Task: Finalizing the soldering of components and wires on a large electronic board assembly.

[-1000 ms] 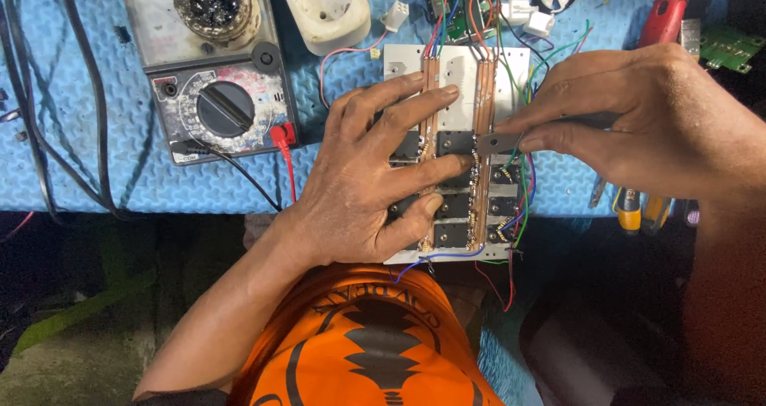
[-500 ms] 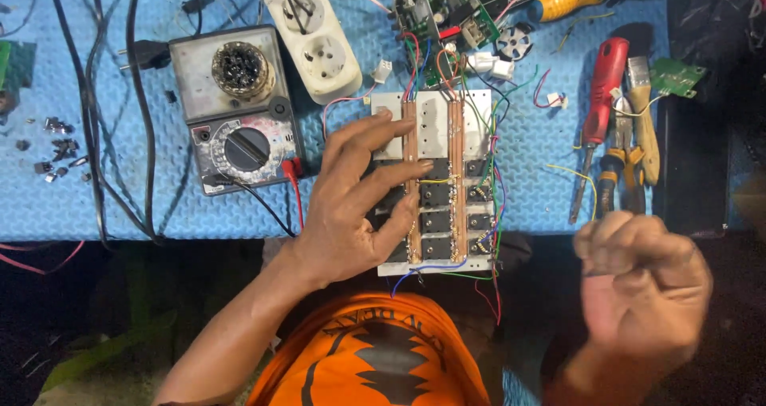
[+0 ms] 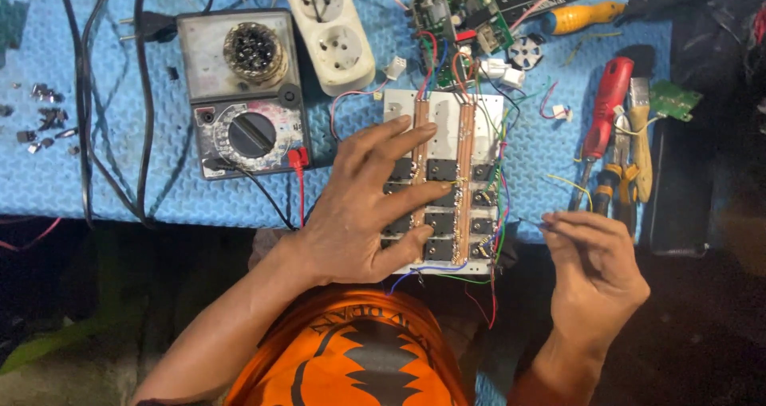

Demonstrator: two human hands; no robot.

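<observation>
Left hand (image 3: 363, 206) lies flat with fingers spread; right hand (image 3: 594, 266) hovers, fingertips pinched.

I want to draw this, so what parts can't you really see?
- Left side of the metal board, head view: covered by the left hand.
- What the right hand pinches: too thin to tell.
- Green circuit board: cut off by the top edge.

Left hand (image 3: 363, 214) is flat on the white board (image 3: 444, 183) with the two copper strips, fingers spread over the black parts. Right hand (image 3: 594, 266) is off to the side, pinching a thin wire (image 3: 527, 222). Old multimeter (image 3: 243, 95) sits left, red screwdriver (image 3: 602, 123) and pliers (image 3: 630, 155) right, all on the blue mat (image 3: 104, 183).
</observation>
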